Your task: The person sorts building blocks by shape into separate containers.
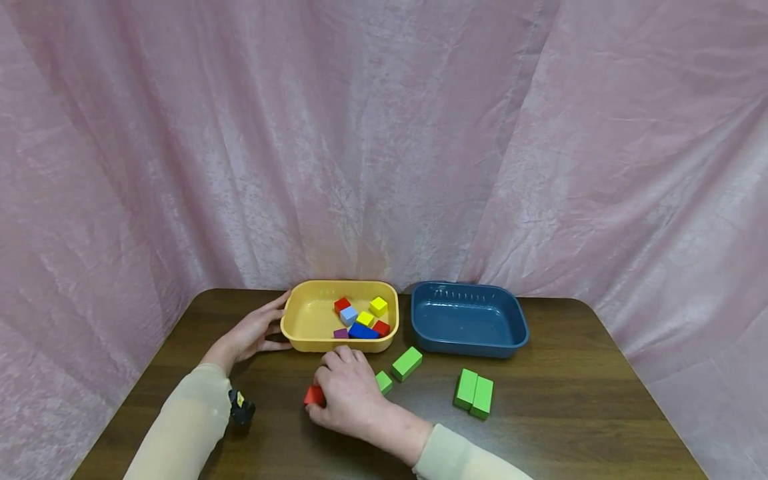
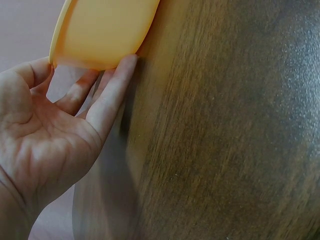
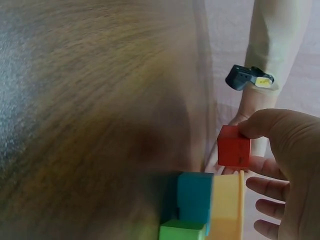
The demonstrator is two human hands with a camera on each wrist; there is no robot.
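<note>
My left hand (image 1: pixel 255 331) rests against the left end of the yellow tray (image 1: pixel 327 345), its fingers spread and touching the rim and outer wall. In the left wrist view the palm (image 2: pixel 50 130) shows with nothing in it. Between thumb and forefinger, my right hand (image 1: pixel 351 393) pinches a red cube (image 3: pixel 234 146) in front of that tray. Beyond the cube in the right wrist view stand a teal block (image 3: pixel 195 197) and a green block (image 3: pixel 182 231); the right hand hides the teal one from the head view. Another green block (image 1: pixel 384 382) shows partly behind the knuckles.
Inside the yellow tray lie several blocks, among them a blue one (image 1: pixel 363 331) and a yellow cube (image 1: pixel 379 306). A dark blue tray (image 1: pixel 468 348) stands to its right. Nearer are a green block (image 1: pixel 407 363) and a side-by-side green pair (image 1: pixel 474 393). Pink curtains (image 1: pixel 384 147) hang behind.
</note>
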